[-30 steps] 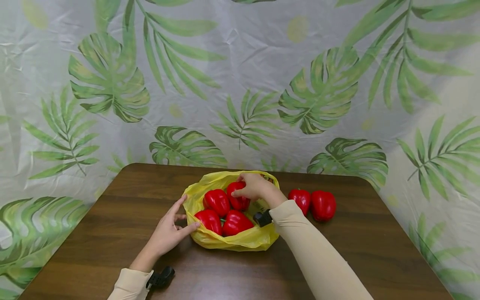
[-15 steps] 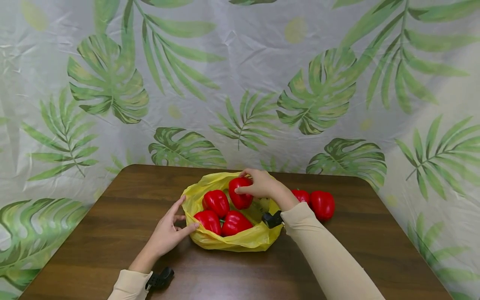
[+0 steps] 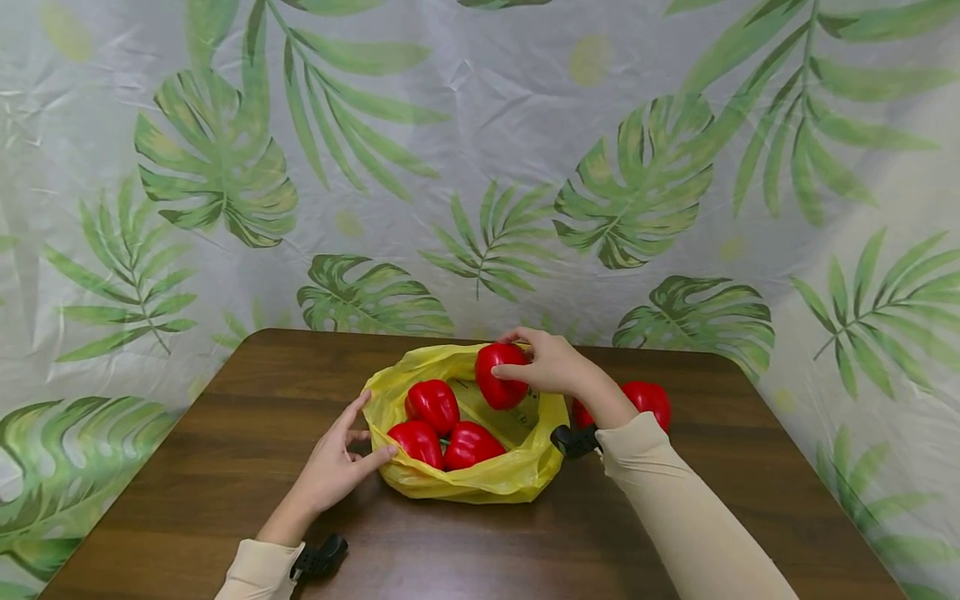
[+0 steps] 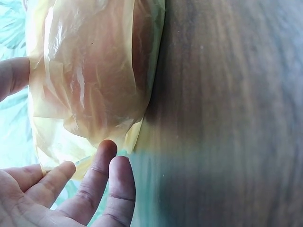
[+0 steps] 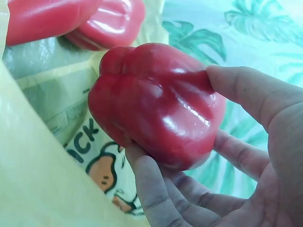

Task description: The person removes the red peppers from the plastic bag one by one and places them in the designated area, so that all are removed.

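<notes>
Yellow plastic bag (image 3: 480, 490) sits on the brown table (image 3: 225, 467), mouth up & wide, w/ 3 red peppers (image 3: 472, 447) bunched in its L/front part. Just changed: the held pepper (image 3: 495, 392) is higher & further R vs. 1 s ago, when it was down next to the others; now it's up at the bag's far R side, apart from the 3, can't tell if it's past the rim. R hand (image 3: 555, 362) has it btw thumb & fingers, spread approx. the pepper's width; right-wrist view shows same, w/ printed letters & cartoon (image 5: 103, 172) on the bag below. For the job that prob. means this one's mid-lift, w/ 3 visible left inside. L hand (image 3: 333, 467) hasn't shifted: fingers spread wide, touching bag's L side, seemingly steadying it; no firm grip seen. 2 loose peppers (image 3: 650, 404) lie R of the bag, one mostly hidden by the R wrist (image 3: 611, 408). Leaf-print cloth (image 3: 487, 142) hangs behind.
</notes>
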Tool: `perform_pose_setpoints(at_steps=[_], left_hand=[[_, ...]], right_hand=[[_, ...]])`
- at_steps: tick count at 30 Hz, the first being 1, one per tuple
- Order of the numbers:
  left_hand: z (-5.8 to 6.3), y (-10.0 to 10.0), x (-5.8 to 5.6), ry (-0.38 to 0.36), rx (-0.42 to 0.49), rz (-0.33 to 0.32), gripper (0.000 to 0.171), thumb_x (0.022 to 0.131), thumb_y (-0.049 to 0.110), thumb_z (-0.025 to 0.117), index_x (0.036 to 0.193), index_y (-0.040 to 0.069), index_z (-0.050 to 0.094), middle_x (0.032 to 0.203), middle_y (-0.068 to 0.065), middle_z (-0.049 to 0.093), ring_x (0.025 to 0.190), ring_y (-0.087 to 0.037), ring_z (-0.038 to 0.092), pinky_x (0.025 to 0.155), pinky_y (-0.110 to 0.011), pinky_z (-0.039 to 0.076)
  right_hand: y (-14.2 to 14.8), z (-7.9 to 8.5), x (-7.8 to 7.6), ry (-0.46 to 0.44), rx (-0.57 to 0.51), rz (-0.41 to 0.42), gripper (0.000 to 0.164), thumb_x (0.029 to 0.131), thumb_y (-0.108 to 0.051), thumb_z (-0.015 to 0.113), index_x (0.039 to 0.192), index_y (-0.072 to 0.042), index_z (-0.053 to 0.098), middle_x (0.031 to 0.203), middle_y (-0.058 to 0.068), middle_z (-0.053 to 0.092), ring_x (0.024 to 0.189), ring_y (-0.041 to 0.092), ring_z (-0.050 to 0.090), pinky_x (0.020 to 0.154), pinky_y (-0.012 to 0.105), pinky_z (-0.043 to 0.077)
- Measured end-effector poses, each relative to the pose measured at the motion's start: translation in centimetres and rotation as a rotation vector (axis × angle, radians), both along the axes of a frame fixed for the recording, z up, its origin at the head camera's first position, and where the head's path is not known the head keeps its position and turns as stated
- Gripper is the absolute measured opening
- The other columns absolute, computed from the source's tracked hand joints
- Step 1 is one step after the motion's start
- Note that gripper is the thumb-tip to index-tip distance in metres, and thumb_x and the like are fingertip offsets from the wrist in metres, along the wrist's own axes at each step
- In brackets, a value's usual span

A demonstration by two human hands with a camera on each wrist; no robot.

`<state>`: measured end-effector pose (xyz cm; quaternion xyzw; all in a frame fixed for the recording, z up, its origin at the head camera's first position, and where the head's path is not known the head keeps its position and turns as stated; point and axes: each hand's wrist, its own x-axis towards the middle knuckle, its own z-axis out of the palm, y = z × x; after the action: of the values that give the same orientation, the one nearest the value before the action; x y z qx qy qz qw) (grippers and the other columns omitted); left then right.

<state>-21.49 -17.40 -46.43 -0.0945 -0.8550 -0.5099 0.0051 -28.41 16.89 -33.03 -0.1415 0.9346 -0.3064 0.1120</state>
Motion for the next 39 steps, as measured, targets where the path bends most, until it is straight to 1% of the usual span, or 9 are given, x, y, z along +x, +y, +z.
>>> perform_pose_setpoints(at_steps=[3, 8, 12, 16, 18, 22, 27, 33, 39], left_hand=[[0.1, -0.1, 0.1, 0.005, 0.002, -0.004, 0.096, 0.094, 0.029, 0.084, 0.17, 0.011, 0.029, 0.175, -0.017, 0.032, 0.13, -0.039, 0.065, 0.079, -0.024, 0.058], [0.1, -0.2, 0.1, -0.001, 0.001, -0.002, 0.096, 0.094, 0.03, 0.084, 0.17, 0.012, 0.028, 0.175, -0.017, 0.031, 0.132, -0.04, 0.064, 0.081, -0.024, 0.058], [0.1, -0.2, 0.1, -0.015, -0.009, 0.01, 0.097, 0.094, 0.031, 0.084, 0.171, 0.014, 0.028, 0.175, -0.018, 0.031, 0.132, -0.04, 0.064, 0.082, -0.024, 0.058], [0.1, -0.3, 0.2, -0.017, -0.015, 0.017, 0.096, 0.094, 0.031, 0.084, 0.17, 0.013, 0.029, 0.174, -0.018, 0.032, 0.132, -0.04, 0.064, 0.083, -0.024, 0.058], [0.1, -0.4, 0.2, -0.012, -0.015, 0.016, 0.096, 0.094, 0.03, 0.084, 0.17, 0.012, 0.029, 0.174, -0.018, 0.032, 0.132, -0.04, 0.064, 0.082, -0.024, 0.058], [0.3, -0.6, 0.2, 0.004, -0.014, 0.01, 0.095, 0.094, 0.029, 0.084, 0.17, 0.011, 0.029, 0.174, -0.018, 0.032, 0.131, -0.04, 0.065, 0.082, -0.023, 0.058], [0.5, -0.9, 0.0, 0.006, -0.022, 0.019, 0.096, 0.094, 0.031, 0.083, 0.17, 0.012, 0.028, 0.174, -0.018, 0.032, 0.132, -0.041, 0.063, 0.085, -0.025, 0.058], [0.3, -1.2, -0.2, 0.006, -0.031, 0.037, 0.096, 0.095, 0.033, 0.083, 0.171, 0.014, 0.027, 0.175, -0.018, 0.031, 0.133, -0.042, 0.063, 0.087, -0.026, 0.057], [0.2, -1.3, -0.3, 0.001, -0.032, 0.036, 0.097, 0.095, 0.035, 0.083, 0.171, 0.014, 0.026, 0.175, -0.018, 0.029, 0.134, -0.043, 0.063, 0.086, -0.024, 0.057]], right_hand=[[0.9, 0.4, 0.2, 0.004, -0.023, -0.01, 0.058, 0.102, -0.04, 0.073, 0.152, -0.015, 0.055, 0.143, 0.023, 0.067, 0.106, 0.032, 0.074, 0.085, 0.04, 0.062], [2.5, 0.9, 0.6, 0.018, -0.041, -0.035, 0.06, 0.101, -0.041, 0.073, 0.152, -0.015, 0.054, 0.139, 0.025, 0.068, 0.091, 0.03, 0.075, 0.082, 0.039, 0.062], [3.8, 1.2, 0.9, 0.03, -0.057, -0.054, 0.061, 0.102, -0.043, 0.073, 0.152, -0.014, 0.054, 0.14, 0.026, 0.068, 0.095, 0.027, 0.076, 0.082, 0.042, 0.063], [5.2, 1.4, 1.2, 0.018, -0.085, -0.069, 0.063, 0.102, -0.042, 0.073, 0.153, -0.013, 0.052, 0.139, 0.028, 0.067, 0.092, 0.026, 0.076, 0.084, 0.047, 0.065], [5.9, 1.4, 1.3, 0.012, -0.091, -0.081, 0.063, 0.102, -0.042, 0.073, 0.154, -0.012, 0.051, 0.141, 0.028, 0.065, 0.094, 0.027, 0.076, 0.087, 0.05, 0.064], [7.1, 1.7, 1.5, 0.001, -0.112, -0.109, 0.066, 0.103, -0.042, 0.073, 0.156, -0.012, 0.049, 0.145, 0.03, 0.061, 0.108, 0.032, 0.075, 0.088, 0.05, 0.065], [8.4, 2.3, 1.8, -0.002, -0.122, -0.126, 0.071, 0.102, -0.045, 0.073, 0.158, -0.012, 0.046, 0.145, 0.03, 0.06, 0.112, 0.034, 0.073, 0.088, 0.049, 0.065], [10.1, 2.6, 2.3, -0.005, -0.129, -0.138, 0.077, 0.103, -0.048, 0.071, 0.162, -0.01, 0.04, 0.149, 0.032, 0.055, 0.119, 0.038, 0.069, 0.086, 0.044, 0.065], [12.3, 2.4, 2.6, 0.007, -0.111, -0.16, 0.075, 0.104, -0.046, 0.07, 0.161, -0.008, 0.041, 0.147, 0.034, 0.057, 0.105, 0.028, 0.075, 0.085, 0.043, 0.065]])
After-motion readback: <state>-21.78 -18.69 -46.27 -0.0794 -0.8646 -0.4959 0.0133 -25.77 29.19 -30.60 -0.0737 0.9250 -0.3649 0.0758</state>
